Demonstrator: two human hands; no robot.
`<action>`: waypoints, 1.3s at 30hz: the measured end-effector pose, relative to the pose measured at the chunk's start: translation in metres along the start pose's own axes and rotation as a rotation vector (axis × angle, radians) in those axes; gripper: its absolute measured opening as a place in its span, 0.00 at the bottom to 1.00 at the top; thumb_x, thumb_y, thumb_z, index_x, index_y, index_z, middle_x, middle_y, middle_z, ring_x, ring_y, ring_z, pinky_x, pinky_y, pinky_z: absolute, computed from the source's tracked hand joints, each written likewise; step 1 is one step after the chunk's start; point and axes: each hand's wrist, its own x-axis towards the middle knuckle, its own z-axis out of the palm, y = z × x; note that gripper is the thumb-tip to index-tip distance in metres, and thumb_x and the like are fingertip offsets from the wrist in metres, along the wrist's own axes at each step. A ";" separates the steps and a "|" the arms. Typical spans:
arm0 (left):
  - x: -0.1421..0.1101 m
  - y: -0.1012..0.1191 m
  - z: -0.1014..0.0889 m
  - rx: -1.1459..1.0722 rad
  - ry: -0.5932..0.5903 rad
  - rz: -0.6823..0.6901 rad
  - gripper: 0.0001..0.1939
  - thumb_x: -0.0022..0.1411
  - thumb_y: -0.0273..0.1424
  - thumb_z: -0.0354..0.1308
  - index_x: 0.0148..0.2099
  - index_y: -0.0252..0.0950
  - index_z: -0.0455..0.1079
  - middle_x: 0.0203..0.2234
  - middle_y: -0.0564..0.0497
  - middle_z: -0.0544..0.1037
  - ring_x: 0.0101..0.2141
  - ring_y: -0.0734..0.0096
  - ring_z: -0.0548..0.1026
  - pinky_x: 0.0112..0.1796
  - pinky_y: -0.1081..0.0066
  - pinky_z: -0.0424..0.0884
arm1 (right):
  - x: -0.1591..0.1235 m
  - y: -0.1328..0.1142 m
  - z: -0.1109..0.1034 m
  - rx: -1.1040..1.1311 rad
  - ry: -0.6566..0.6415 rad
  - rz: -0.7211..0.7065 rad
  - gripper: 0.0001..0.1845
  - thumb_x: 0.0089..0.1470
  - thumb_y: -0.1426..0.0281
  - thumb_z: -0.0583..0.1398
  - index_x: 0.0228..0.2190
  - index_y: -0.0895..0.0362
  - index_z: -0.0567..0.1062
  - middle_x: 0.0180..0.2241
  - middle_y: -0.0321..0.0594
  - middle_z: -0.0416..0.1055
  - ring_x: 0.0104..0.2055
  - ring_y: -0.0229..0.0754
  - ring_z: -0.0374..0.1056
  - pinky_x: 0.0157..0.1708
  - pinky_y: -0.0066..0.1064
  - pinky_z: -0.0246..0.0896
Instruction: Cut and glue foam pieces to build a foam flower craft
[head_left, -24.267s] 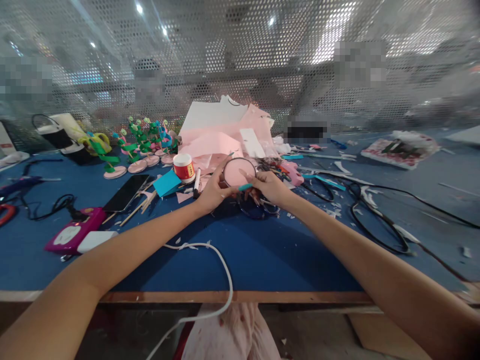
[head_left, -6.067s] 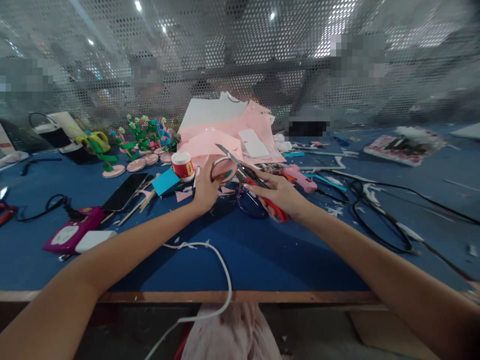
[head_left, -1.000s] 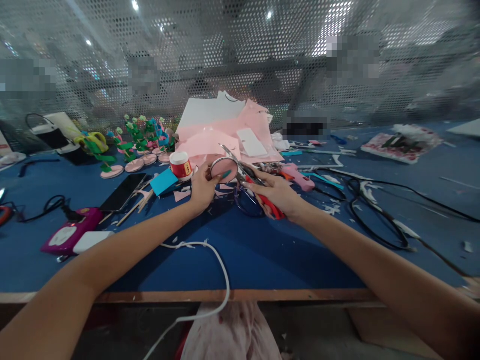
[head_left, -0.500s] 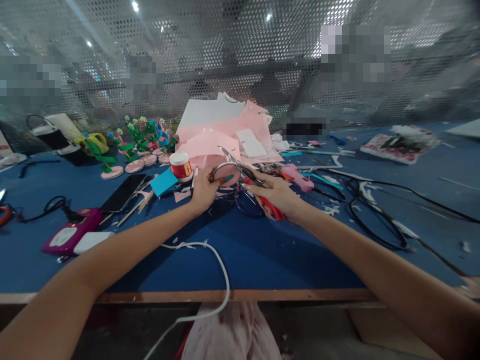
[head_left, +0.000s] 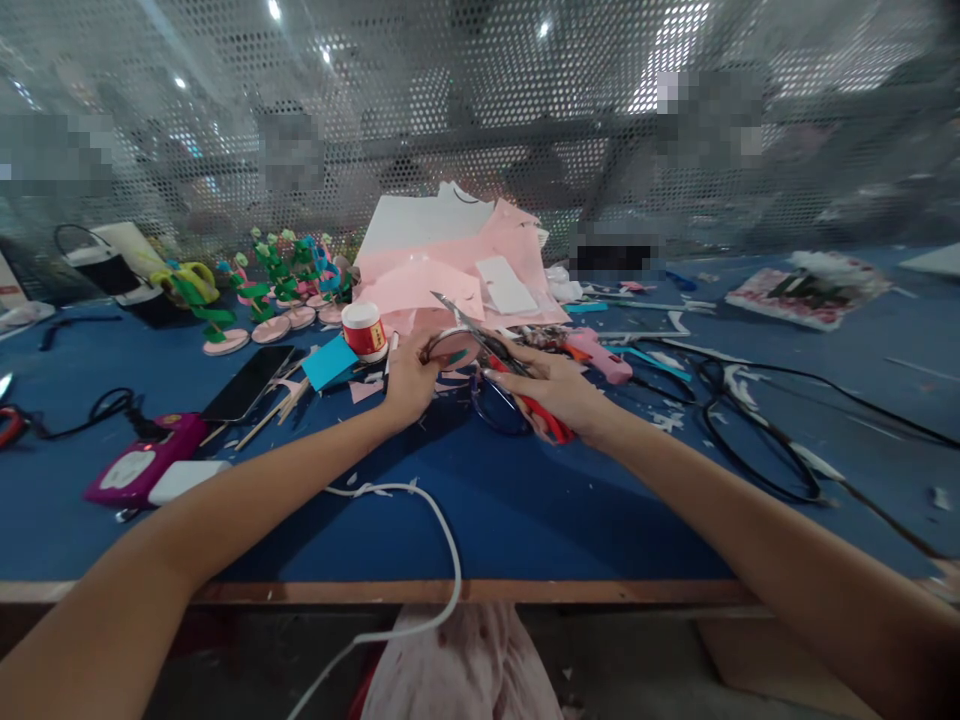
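Held in my left hand (head_left: 414, 380) is a round pink disc (head_left: 459, 349) with a darker rim, its fingers closed on the left edge. My right hand (head_left: 559, 395) grips red-handled scissors (head_left: 491, 350), the pointed metal blades aimed up and to the left. The blades pass over the disc's upper right edge; whether they touch it I cannot tell. Just below the hands lies a dark blue loop (head_left: 501, 418), perhaps the handle of another tool. Left of my left hand stand a white-lidded red jar (head_left: 364, 331) and a blue paper square (head_left: 330, 362).
Pink sheets (head_left: 420, 285) are piled behind the hands. Small flower models (head_left: 274, 300) on pink discs stand back left. A phone (head_left: 249, 383) and purple power socket (head_left: 142, 470) lie left. A pink glue gun (head_left: 604, 358) and black cables (head_left: 757, 440) lie right. A white cable (head_left: 450, 545) crosses the table's front edge.
The view has shifted very slightly. Both hands keep their grip on the disc and the scissors, with almost no visible movement; the disc seems tilted a little.
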 end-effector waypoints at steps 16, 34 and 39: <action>0.001 -0.004 0.000 -0.029 0.023 0.031 0.15 0.50 0.21 0.54 0.42 0.37 0.65 0.31 0.53 0.74 0.33 0.71 0.72 0.35 0.71 0.69 | 0.004 0.008 -0.001 0.058 0.032 -0.014 0.37 0.50 0.66 0.60 0.60 0.52 0.55 0.09 0.25 0.59 0.08 0.32 0.54 0.06 0.23 0.54; 0.000 -0.004 -0.001 0.008 0.010 0.042 0.20 0.46 0.16 0.50 0.42 0.35 0.68 0.34 0.52 0.75 0.35 0.71 0.72 0.39 0.70 0.68 | 0.001 0.002 0.000 0.018 -0.004 -0.009 0.38 0.50 0.67 0.59 0.61 0.54 0.54 0.09 0.24 0.58 0.08 0.31 0.53 0.07 0.21 0.53; 0.001 -0.004 0.000 -0.027 0.012 0.003 0.18 0.45 0.17 0.51 0.40 0.34 0.68 0.34 0.51 0.75 0.36 0.69 0.73 0.40 0.68 0.69 | 0.000 0.002 0.001 -0.006 -0.021 -0.011 0.38 0.50 0.68 0.59 0.61 0.54 0.53 0.11 0.24 0.60 0.09 0.31 0.55 0.07 0.21 0.54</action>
